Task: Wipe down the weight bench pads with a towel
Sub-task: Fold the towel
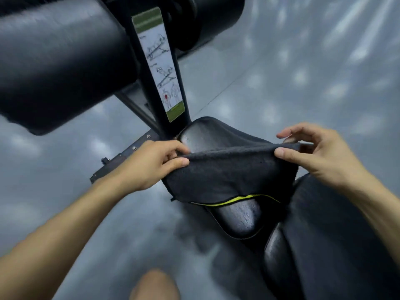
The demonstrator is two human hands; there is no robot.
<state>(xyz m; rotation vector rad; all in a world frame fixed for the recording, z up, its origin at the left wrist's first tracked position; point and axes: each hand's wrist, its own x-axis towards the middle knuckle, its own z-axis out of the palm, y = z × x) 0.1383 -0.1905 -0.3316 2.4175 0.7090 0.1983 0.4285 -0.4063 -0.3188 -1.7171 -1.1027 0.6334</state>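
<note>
A dark grey towel (229,176) with a yellow-green trim is stretched over the small black seat pad (238,219) of the bench. My left hand (151,165) pinches the towel's upper left corner between thumb and fingers. My right hand (313,152) pinches the upper right corner. The towel's lower edge drapes across the middle of the seat pad, and the pad's far tip (199,135) shows above it. A larger black back pad (320,245) runs down the right side.
A thick black roller pad (60,61) sits at upper left and another (212,16) at top centre, both on a black post with an instruction sticker (162,68). A metal base plate (121,159) lies under my left wrist. Grey glossy floor surrounds it; my knee (154,284) is below.
</note>
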